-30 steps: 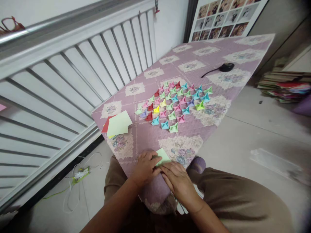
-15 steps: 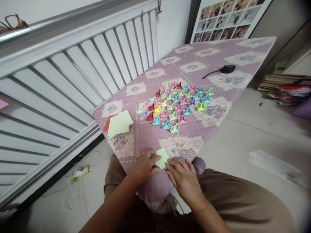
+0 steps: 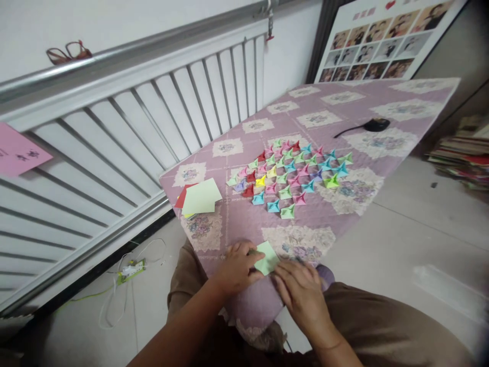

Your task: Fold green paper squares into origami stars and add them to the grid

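A small light green sheet of folded paper (image 3: 267,258) lies on the tablecloth near the corner closest to me. My left hand (image 3: 239,265) grips its left side, with the index finger and thumb on the paper. At the right corner, the bent fingers of my right hand (image 3: 300,281) press on its edge; the fingertips are slightly blurred. Beyond the hands, several small folded paper pieces (image 3: 284,192) in green, pink, blue, red, yellow and purple stand in slanting rows. To the left is a pile of flat paper sheets (image 3: 202,196), pale green on top, with red and yellow edges showing.
The purple floral tablecloth (image 3: 244,224) narrows toward me. On its far right lies a black object with a thin tail (image 3: 376,125). A white radiator (image 3: 126,148) borders the left side. On the floor sits a power strip with cables (image 3: 131,271).
The view has shifted, so everything appears a little lower and further right. Both hands stay on the green paper, which keeps about the same shape.
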A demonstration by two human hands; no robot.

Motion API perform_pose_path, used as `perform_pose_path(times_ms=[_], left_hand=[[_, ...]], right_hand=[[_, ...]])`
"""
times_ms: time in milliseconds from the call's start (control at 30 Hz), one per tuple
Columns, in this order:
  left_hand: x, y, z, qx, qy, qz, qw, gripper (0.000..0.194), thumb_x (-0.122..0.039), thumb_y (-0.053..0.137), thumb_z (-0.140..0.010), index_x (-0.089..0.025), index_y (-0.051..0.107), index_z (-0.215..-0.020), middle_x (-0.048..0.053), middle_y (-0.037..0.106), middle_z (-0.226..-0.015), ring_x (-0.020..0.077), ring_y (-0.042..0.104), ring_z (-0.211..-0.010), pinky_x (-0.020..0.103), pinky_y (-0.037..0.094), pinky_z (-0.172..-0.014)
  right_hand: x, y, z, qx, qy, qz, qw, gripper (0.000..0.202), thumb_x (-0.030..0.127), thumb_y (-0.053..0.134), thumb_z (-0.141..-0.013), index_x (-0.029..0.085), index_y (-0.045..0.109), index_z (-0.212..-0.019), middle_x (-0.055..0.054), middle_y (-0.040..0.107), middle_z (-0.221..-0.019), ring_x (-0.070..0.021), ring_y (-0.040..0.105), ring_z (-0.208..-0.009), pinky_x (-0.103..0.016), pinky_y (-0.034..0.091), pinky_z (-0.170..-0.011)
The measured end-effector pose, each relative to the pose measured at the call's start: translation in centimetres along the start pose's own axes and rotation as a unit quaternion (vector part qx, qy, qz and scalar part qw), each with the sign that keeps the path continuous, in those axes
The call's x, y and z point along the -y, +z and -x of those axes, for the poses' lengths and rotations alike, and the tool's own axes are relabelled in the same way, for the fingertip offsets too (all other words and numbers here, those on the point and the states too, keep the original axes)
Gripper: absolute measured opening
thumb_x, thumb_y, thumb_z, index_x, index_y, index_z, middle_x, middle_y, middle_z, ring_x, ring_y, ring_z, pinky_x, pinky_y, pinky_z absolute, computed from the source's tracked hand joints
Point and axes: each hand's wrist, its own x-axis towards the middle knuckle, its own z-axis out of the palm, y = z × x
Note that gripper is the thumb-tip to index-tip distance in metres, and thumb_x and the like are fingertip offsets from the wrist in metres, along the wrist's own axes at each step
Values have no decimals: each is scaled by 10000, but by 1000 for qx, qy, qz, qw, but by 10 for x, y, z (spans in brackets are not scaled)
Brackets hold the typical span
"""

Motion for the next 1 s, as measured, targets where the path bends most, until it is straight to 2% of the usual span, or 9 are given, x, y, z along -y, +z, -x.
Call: perform_pose_path(times_ms=[67, 267, 433, 533, 700, 1000], left_hand=[[-1, 0, 0, -6, 1, -9, 1000, 464, -370, 646, -792, -294, 549, -1240, 48, 492, -1237, 242, 443, -1129, 405, 336, -972], [-3, -1, 6, -1, 25, -58, 998, 455, -426, 546, -861, -280, 494, -1289, 57, 472, -1308, 242, 408, -1192, 399, 327, -998], [6, 3, 25, 36, 77, -138, 987, 652, -570, 446, -870, -233, 339, -1417, 88, 307, -1493, 276, 266, -1338, 443, 223, -1086], [13, 3, 33, 71, 94, -150, 982, 740, -644, 404, -852, -233, 268, -1452, 98, 242, -1529, 302, 203, -1379, 487, 168, -1102], [17, -4, 29, 111, 75, -111, 985, 842, -704, 419, -806, -227, 214, -1469, 122, 191, -1543, 327, 152, -1397, 551, 104, -1099], [18, -8, 23, 74, 50, -106, 990, 893, -655, 478, -794, -173, 171, -1479, 127, 206, -1538, 311, 152, -1399, 514, 128, -1111]], right_hand=[[8, 7, 0, 26, -40, -23, 999, 203, 220, 476, -914, 219, 645, -1027, -43, 685, -995, -201, 598, -979, -432, 319, -993], [11, 17, 0, 54, -41, -33, 997, 202, 220, 487, -905, 205, 640, -1036, -67, 651, -1016, -218, 574, -994, -417, 393, -932], [10, 14, -2, 61, -41, -36, 997, 212, 230, 485, -905, 219, 651, -1037, -64, 643, -999, -213, 572, -967, -407, 417, -897], [11, 12, -2, 72, -38, -32, 996, 227, 243, 484, -904, 229, 656, -1050, -67, 643, -999, -216, 569, -968, -404, 420, -890], [14, 11, 0, 85, -27, -16, 996, 232, 244, 500, -893, 243, 659, -1062, -54, 659, -1023, -214, 563, -1024, -417, 372, -975], [28, 10, 17, 111, -27, 52, 992, 269, 307, 494, -902, 253, 628, -1129, -36, 659, -1153, -233, 531, -1122, -441, 245, -1038]])
